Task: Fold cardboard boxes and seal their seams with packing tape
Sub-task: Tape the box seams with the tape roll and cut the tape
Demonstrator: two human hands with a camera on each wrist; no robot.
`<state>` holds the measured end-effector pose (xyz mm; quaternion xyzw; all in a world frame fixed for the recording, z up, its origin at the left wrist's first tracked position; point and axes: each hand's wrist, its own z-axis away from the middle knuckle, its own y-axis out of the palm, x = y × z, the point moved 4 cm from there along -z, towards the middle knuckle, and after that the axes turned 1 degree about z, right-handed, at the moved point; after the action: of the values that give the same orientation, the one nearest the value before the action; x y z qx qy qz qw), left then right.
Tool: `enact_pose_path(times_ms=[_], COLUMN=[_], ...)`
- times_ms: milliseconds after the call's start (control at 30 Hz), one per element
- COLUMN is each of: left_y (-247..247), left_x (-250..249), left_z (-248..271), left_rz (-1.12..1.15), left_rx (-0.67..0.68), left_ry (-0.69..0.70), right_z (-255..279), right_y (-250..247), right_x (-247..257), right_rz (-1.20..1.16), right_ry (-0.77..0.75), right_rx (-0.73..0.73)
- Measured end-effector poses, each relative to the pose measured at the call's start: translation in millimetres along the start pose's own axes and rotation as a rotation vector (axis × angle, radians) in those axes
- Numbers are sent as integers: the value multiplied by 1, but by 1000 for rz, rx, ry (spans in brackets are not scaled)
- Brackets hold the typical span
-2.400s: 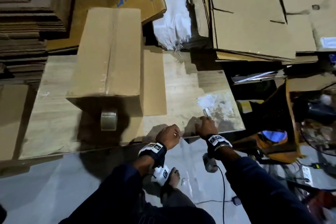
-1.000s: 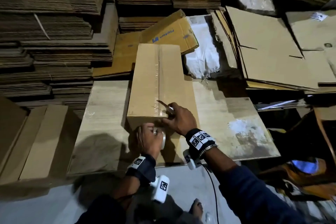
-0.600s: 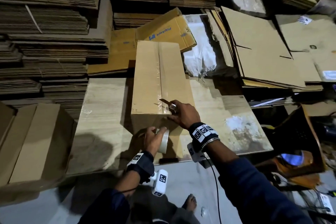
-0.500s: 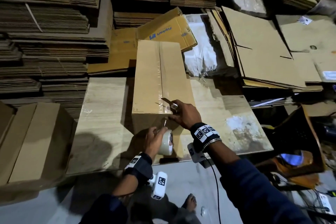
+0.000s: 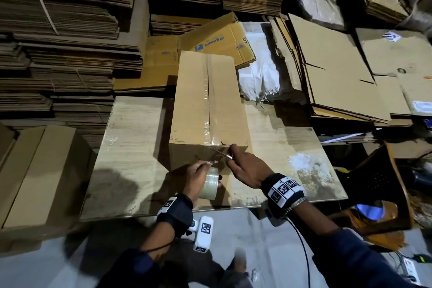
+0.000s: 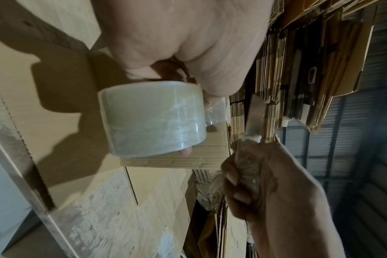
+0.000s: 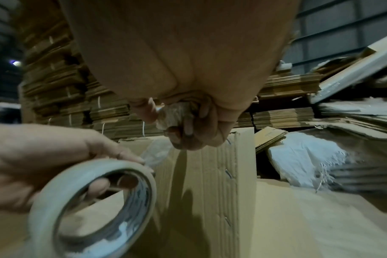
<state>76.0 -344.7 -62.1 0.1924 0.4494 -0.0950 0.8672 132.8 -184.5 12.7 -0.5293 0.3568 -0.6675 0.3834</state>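
A long brown cardboard box [image 5: 208, 100] stands on the wooden table [image 5: 131, 152], with clear tape running down its top seam. My left hand [image 5: 194, 177] grips a roll of clear packing tape [image 5: 210, 183] [image 6: 152, 118] [image 7: 93, 206] just in front of the box's near end. A short length of tape stretches from the roll toward the box. My right hand [image 5: 247, 168] grips a small knife [image 5: 222, 154] [image 6: 254, 115] by its wrapped handle, blade pointing left at the stretched tape near the box's near top edge.
Tall stacks of flattened cardboard [image 5: 65, 37] rise at the left and back. A printed flat box [image 5: 217, 42] and a white sack [image 5: 259, 75] lie behind the box. Loose sheets [image 5: 339, 70] pile at the right. Another folded box [image 5: 37, 175] sits left of the table.
My left hand picked up the tape roll and pulled it back from the box's near end. My right hand brought the knife from the table's right side to the box edge.
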Motion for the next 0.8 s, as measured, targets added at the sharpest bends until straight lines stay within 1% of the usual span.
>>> enact_pose_path(times_ms=[67, 167, 400, 633, 800], left_y=[0, 2, 1, 1, 0], left_x=[-1, -2, -3, -3, 1], left_z=[1, 5, 8, 8, 4], left_rz=[-10, -5, -10, -9, 14], left_rx=[6, 21, 27, 19, -35], left_ry=[9, 10, 12, 2, 15], right_z=[7, 7, -9, -23, -35], right_y=[5, 9, 15, 20, 24], right_x=[-5, -9, 2, 11, 19], right_rz=[54, 108, 197, 339, 445], right_ry=[-4, -31, -215, -203, -141], right_rx=[38, 51, 23, -37, -14])
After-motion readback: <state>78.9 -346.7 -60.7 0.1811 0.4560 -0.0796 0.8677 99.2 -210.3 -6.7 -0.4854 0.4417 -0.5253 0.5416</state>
